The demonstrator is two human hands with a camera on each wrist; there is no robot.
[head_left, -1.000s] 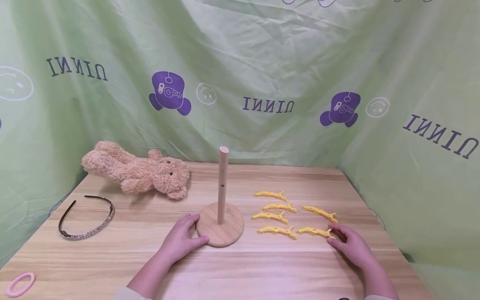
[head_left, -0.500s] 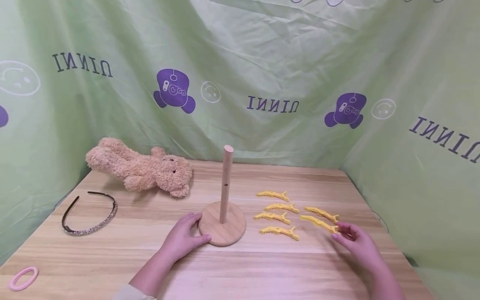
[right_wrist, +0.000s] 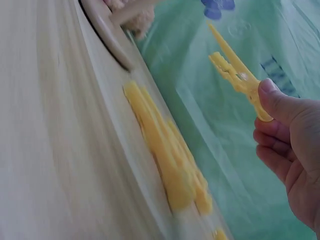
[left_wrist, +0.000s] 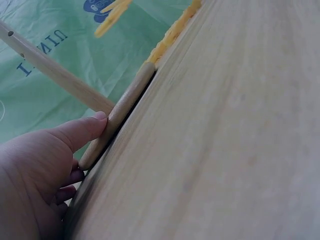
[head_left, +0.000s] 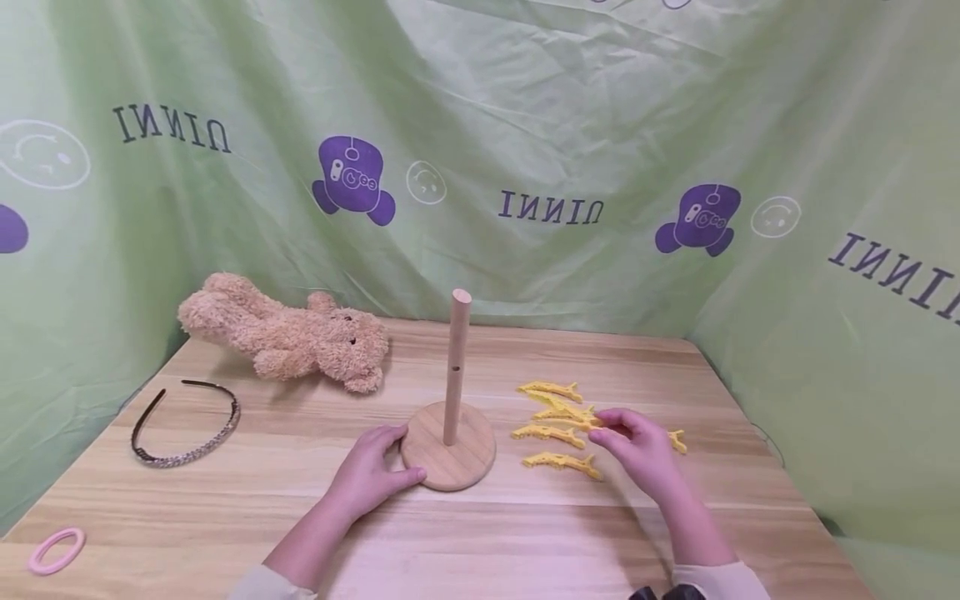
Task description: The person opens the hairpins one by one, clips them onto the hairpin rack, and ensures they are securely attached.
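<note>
My left hand (head_left: 367,475) holds the rim of the round base of a wooden stand (head_left: 459,375). In the left wrist view the thumb lies on top of the base (left_wrist: 122,107), and the fingers curl at its edge. My right hand (head_left: 641,454) pinches a yellow alligator hair clip (right_wrist: 245,82) above the table. The right wrist view shows this clip spread open, thumb and fingers at its handle end. Several yellow hair clips (head_left: 561,463) lie below and beside it on the table. One more clip (head_left: 678,442) is mostly hidden behind the right hand.
A tan teddy bear (head_left: 300,333) lies on its side at the back left. In front of it is a dark headband (head_left: 191,454) with a beaded band. A pink ring (head_left: 57,552) sits near the front left of the wooden table (head_left: 450,550). Green printed cloth (head_left: 600,283) surrounds the table.
My right hand has lifted the front-right hair clip from the table and carried it left toward the stand; the clip now stands open. The left hand has stayed on the base.
</note>
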